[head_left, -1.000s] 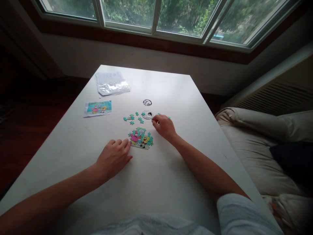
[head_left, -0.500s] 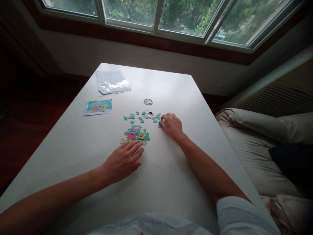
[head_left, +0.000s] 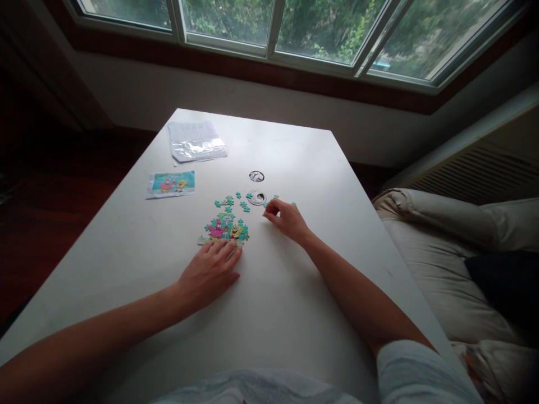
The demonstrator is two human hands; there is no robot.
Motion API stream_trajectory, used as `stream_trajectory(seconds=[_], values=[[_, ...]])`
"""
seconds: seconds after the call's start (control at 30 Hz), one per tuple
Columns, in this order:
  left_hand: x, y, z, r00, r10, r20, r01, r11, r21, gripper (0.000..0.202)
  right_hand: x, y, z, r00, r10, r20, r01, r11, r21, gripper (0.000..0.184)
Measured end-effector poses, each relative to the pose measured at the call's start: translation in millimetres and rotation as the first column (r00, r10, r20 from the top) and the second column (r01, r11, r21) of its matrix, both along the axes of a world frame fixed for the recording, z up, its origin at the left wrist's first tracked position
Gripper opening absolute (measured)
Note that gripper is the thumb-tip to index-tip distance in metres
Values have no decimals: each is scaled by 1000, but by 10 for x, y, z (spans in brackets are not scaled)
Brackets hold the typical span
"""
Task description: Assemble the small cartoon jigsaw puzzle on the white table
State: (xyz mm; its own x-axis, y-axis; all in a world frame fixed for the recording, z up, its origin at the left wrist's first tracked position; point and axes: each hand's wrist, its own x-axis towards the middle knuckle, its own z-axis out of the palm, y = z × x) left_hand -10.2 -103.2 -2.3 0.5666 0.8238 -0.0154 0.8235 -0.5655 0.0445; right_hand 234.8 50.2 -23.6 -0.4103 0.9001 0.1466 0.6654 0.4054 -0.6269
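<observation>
A partly joined jigsaw puzzle (head_left: 226,229) with a pink starfish and a yellow sponge figure lies on the white table (head_left: 278,336). My left hand (head_left: 211,269) rests flat, fingers stretched, its fingertips on the puzzle's near edge. To the right, my right hand (head_left: 287,220) is closed in a pinch just above the table. What its fingertips hold is too small to make out. Loose teal puzzle pieces (head_left: 245,206) are scattered beyond the puzzle. More teal pieces lie behind my right hand, partly hidden by it.
A small reference picture (head_left: 172,184) of the same figures lies at the left. Behind it is a clear plastic bag with papers (head_left: 197,143). Two round table fittings (head_left: 256,177) sit past the loose pieces. A beige sofa (head_left: 425,252) stands at the right.
The partly joined puzzle has slid a little left under my left hand's fingers. My right hand has moved left from the loose pieces at the right, its fingers now pinched.
</observation>
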Motion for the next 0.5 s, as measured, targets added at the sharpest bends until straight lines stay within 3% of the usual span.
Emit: stream_trajectory(seconds=[0.1, 0.2, 0.33, 0.5], values=[[-9, 25, 11, 1000, 8, 9, -8, 1000, 3, 48, -156, -173, 18, 976, 182, -118, -198, 970, -141, 8], [-13, 36, 7, 1000, 13, 24, -13, 1000, -4, 44, -279, -327, -5, 946, 275, -172, -311, 919, -243, 8], [-10, 34, -10, 999, 14, 38, -14, 1000, -17, 41, -361, -422, -38, 951, 260, -167, -298, 915, -273, 6], [-4, 31, -17, 999, 16, 32, -16, 1000, -4, 41, -414, -454, -28, 961, 270, -64, -277, 948, -158, 2]])
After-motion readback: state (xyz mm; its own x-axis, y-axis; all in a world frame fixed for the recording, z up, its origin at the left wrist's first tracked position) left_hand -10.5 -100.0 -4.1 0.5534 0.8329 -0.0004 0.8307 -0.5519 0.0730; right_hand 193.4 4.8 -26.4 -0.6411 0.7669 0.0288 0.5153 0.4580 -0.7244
